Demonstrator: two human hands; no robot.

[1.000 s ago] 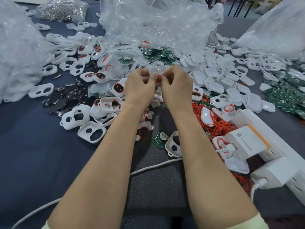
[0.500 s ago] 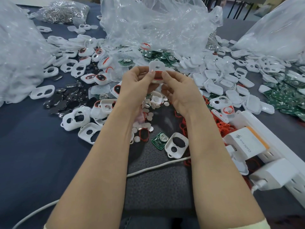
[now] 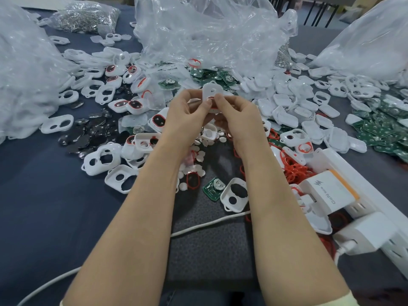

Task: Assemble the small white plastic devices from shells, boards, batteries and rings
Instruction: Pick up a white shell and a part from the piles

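Both hands up at frame centre, above the parts heap. L hand (image 3: 187, 115) & R hand (image 3: 239, 117) each pinch the same white shell (image 3: 212, 91) w/ thumb + fingertips, thumbs meeting at its lower part. Shell stands roughly upright, small hole near its top. A bit of red ring (image 3: 210, 98) shows by the thumbs; seated or not, can't tell.

Containers: big clear bag (image 3: 209, 36) top centre, crumpled, contents can't tell. Smaller bag (image 3: 86, 15) upper left holds silvery metal bits. Left bag (image 3: 24, 69) & right bag (image 3: 364, 40) look whitish inside, contents unclear.

Loose on the dk-blue cloth (image 3: 39, 206): white shells all over, dark discs (image 3: 88, 133) mid-left, green boards (image 3: 384, 131) at right edge, red rings pile (image 3: 295, 171) right of the R forearm. One single board (image 3: 214, 188) & a lone shell (image 3: 235, 197) lie just beside each other btwn the forearms.

Power strip (image 3: 375, 195) w/ chargers fills lower right. White cable (image 3: 209, 224) runs from lower left, behind the L forearm, to centre. Bare cloth shows lower left; table's far edge runs along frame top.
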